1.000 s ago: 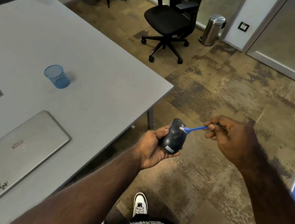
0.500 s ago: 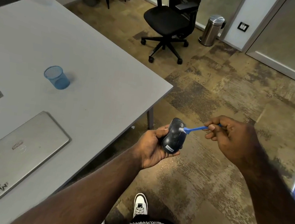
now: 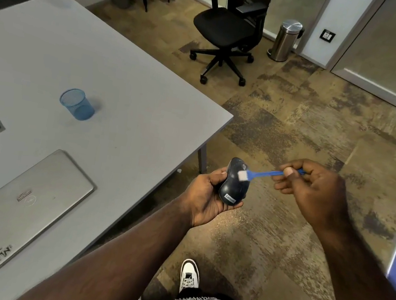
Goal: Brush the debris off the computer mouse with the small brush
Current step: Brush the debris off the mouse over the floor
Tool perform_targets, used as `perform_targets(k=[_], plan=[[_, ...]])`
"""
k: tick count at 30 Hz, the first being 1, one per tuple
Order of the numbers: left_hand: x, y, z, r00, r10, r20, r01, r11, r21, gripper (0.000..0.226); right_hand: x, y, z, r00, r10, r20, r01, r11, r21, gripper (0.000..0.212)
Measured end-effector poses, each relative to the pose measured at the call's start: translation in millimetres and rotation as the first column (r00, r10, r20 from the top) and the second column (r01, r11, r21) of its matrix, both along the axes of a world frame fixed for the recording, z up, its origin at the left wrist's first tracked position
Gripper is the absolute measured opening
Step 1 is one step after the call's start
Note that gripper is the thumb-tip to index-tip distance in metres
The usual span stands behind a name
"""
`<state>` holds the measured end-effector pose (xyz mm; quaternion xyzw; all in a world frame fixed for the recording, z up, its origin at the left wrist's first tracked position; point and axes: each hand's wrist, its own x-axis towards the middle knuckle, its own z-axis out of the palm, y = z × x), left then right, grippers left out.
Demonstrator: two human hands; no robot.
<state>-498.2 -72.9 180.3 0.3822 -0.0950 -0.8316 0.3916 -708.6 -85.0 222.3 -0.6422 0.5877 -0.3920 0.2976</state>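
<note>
Meanwhile, the left hand (image 3: 207, 197) gripped the mouse (image 3: 234, 184). The right hand (image 3: 313, 189) pinched the brush (image 3: 262, 174), whose bristles touched the mouse beyond the fingertips.

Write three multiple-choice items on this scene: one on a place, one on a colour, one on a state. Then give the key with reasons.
1. Where is the mouse?
A. on the table
B. in the left hand
C. on the floor

2. What colour is the handle of the brush?
A. blue
B. red
C. black

3. How is the laptop?
A. open
B. shut
C. standing on edge

Key:
1 B, the left hand wraps it, clear of the table.
2 A, a blue handle runs to the right hand.
3 B, its lid lies flat.
</note>
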Motion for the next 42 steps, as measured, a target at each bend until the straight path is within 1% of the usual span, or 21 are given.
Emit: perform_targets(k=[2,5,7,9,11,13,15,18,21,23,24,26,27,29,30,32,34,35,37,40,42], plan=[[0.3,-1.2,0.0,1.0,0.0,0.012,0.0,1.0,-0.003,0.041,5.4,4.8,-2.2,0.998,0.051,-0.031,-0.049,0.997,0.052,0.027],[1.6,-1.6,-1.6,1.0,0.005,0.012,-0.005,1.0,-0.006,0.041,4.0,-0.5,-4.9,0.984,-0.122,-0.132,0.124,0.992,0.006,0.019],[2.8,-1.2,-3.6,1.0,0.017,-0.006,-0.017,1.0,0.005,0.041,-0.2,-3.4,-2.1,0.98,-0.175,-0.098,0.173,0.985,-0.026,0.017],[3.5,-1.4,-4.3,1.0,0.019,-0.013,-0.018,1.0,0.008,0.042,-2.0,-3.4,-0.1,0.993,-0.118,-0.013,0.118,0.993,-0.005,0.023],[4.0,-1.7,-4.9,0.999,0.023,-0.025,-0.023,1.0,0.01,0.043,0.8,-0.8,-1.6,0.997,-0.053,-0.049,0.054,0.998,0.021,0.026],[3.8,-1.8,-4.7,0.998,0.042,-0.045,-0.041,0.999,0.015,0.043,2.1,-2.1,-5.5,0.99,-0.096,-0.107,0.098,0.995,0.019,0.023],[3.7,-1.3,-4.9,0.996,0.058,-0.063,-0.057,0.998,0.024,0.042,-0.3,-5.0,-6.5,0.983,-0.161,-0.084,0.161,0.987,0.0,0.02],[3.6,-0.7,-4.5,0.995,0.062,-0.077,-0.061,0.998,0.017,0.041,-0.5,-5.5,-4.9,0.993,-0.119,-0.021,0.119,0.993,-0.001,0.023],[4.4,-0.1,-5.1,0.995,0.051,-0.091,-0.051,0.999,-0.001,0.04,2.6,-5.3,-5.2,0.98,-0.143,-0.138,0.142,0.99,-0.021,0.018],[5.2,0.6,-5.5,0.994,0.051,-0.094,-0.051,0.999,-0.003,0.04,1.7,-6.0,-1.0,0.978,-0.191,-0.087,0.19,0.982,-0.019,0.016],[5.4,0.7,-5.4,0.994,0.054,-0.093,-0.054,0.999,-0.001,0.041,0.7,-5.0,2.2,0.986,-0.166,-0.024,0.166,0.986,-0.017,0.016],[4.9,0.1,-5.2,0.995,0.058,-0.076,-0.058,0.998,-0.005,0.042,2.1,0.8,10.6,0.997,-0.002,0.073,0.002,1.0,-0.001,0.019],[4.6,-0.1,-5.1,0.996,0.058,-0.061,-0.058,0.998,-0.01,0.041,4.9,5.0,13.0,0.992,0.098,0.079,-0.099,0.995,0.009,0.02],[3.4,-0.1,-5.3,0.998,0.053,-0.041,-0.054,0.998,-0.021,0.041,11.5,11.6,10.8,0.977,0.212,-0.026,-0.212,0.977,0.019,0.02],[3.3,0.1,-5.2,0.998,0.047,-0.039,-0.048,0.998,-0.028,0.04,13.4,11.9,7.7,0.975,0.196,-0.101,-0.196,0.981,0.008,0.018],[3.7,1.0,-4.4,0.998,0.035,-0.044,-0.037,0.999,-0.036,0.04,13.4,7.9,5.1,0.98,0.057,-0.189,-0.067,0.997,-0.043,0.015],[4.8,2.3,-4.2,0.998,0.036,-0.057,-0.039,0.998,-0.04,0.041,10.7,3.0,6.7,0.977,-0.061,-0.204,0.039,0.993,-0.113,0.016],[5.3,2.6,-4.0,0.997,0.038,-0.06,-0.041,0.998,-0.043,0.042,8.5,2.0,7.2,0.982,-0.072,-0.174,0.05,0.991,-0.128,0.017],[6.5,2.6,-3.8,0.997,0.039,-0.066,-0.043,0.998,-0.049,0.041,4.6,3.0,7.1,0.994,0.03,-0.105,-0.041,0.994,-0.097,0.016],[6.5,2.7,-3.5,0.995,0.053,-0.085,-0.057,0.998,-0.041,0.036,3.7,8.7,5.3,0.953,0.278,-0.123,-0.276,0.96,0.035,0.022],[6.0,1.9,-3.0,0.995,0.058,-0.085,-0.061,0.997,-0.038,0.037,2.2,9.1,1.6,0.949,0.274,-0.156,-0.27,0.962,0.044,0.028]])
